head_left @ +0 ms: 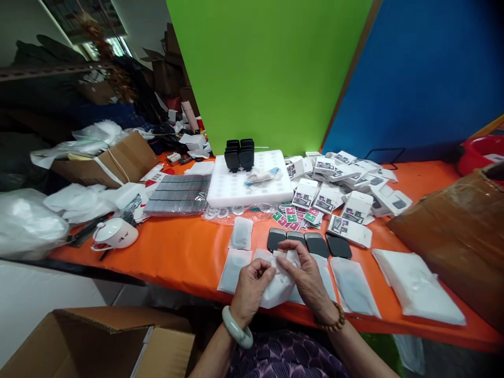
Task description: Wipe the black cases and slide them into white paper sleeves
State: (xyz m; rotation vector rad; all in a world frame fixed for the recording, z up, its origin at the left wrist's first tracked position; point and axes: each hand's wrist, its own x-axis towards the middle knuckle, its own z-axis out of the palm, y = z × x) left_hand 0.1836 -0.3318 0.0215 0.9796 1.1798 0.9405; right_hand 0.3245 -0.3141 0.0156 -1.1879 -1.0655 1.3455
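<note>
A white translucent pouch point(277, 290) is pinched between my two hands at the table's front edge. My left hand point(252, 286) has its thumb and fingers closed on the pouch's left side. On the upper right side, my right hand point(309, 278) grips it with thumb and fingers. What the pouch contains, if anything, I cannot make out. Just beyond my hands is a row of dark square pads point(316, 244). Filled white pouches lie around, one at the left point(235, 270), a smaller one point(241, 233) above it, and another at the right point(354, 283).
A stack of white pouches point(419, 289) lies right, beside a brown carton point(452, 236). Small white boxes point(356, 207) are heaped behind colored cards point(291, 215). A white foam tray point(252, 191) holds black stands point(239, 155). A mug point(115, 233) sits left; an open carton point(98, 341) is below.
</note>
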